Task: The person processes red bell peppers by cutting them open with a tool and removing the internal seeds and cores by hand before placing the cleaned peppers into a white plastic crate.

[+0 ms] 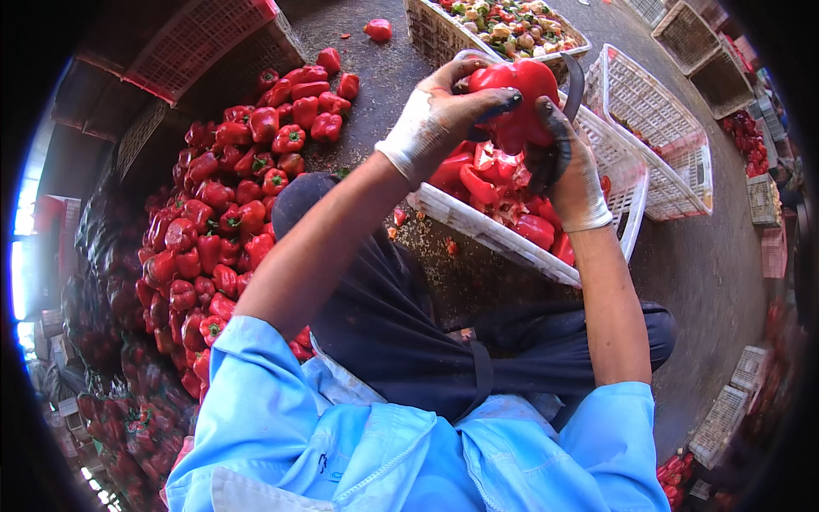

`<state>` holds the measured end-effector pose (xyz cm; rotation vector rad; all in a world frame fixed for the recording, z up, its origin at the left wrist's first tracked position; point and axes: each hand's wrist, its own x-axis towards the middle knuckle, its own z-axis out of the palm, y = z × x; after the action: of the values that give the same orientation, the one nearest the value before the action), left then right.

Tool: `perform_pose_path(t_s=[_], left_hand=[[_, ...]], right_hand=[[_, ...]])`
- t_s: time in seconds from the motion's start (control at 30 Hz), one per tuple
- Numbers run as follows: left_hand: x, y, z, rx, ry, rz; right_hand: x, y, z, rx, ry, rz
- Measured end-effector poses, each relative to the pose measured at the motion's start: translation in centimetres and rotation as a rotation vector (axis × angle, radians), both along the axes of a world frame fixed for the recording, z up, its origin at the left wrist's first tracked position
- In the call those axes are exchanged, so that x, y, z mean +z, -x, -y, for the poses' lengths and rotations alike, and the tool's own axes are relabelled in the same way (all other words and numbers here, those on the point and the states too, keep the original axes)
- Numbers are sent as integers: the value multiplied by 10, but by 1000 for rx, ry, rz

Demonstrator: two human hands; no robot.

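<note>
A large red bell pepper [522, 94] is held up between my two hands, above a white plastic crate [503, 241]. My left hand [437, 111], in a white glove with dark fingertips, is closed around its left side. My right hand [573, 166], gloved the same way, presses its thumb on the pepper's right side. A curved knife blade [575, 84] sticks up from that hand; the handle is hidden in the fingers. Opened and cut red peppers [495, 183] lie in the crate below, some showing pale insides.
A big heap of whole red peppers [226, 213] covers the floor on my left. Ahead stands a crate of pepper cores [512, 30], with a loose pepper [378, 31] beside it. Another white crate [657, 128] is at the right. Filled mesh bags [141, 431] lie at the far left.
</note>
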<state>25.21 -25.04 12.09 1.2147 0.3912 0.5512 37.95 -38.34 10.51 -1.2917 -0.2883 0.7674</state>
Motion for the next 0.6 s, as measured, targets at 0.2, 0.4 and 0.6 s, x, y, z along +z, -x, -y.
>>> perform_pose_path(t_s=[0.2, 0.4, 0.6], left_hand=[[-31, -12, 14, 128, -137, 9], [-54, -12, 18, 212, -279, -27], [-69, -10, 16, 270, -235, -25]], right_hand=[[2, 14, 13, 58, -28, 76], [-22, 10, 24, 155, -19, 327], [-8, 13, 36, 114, 132, 162]])
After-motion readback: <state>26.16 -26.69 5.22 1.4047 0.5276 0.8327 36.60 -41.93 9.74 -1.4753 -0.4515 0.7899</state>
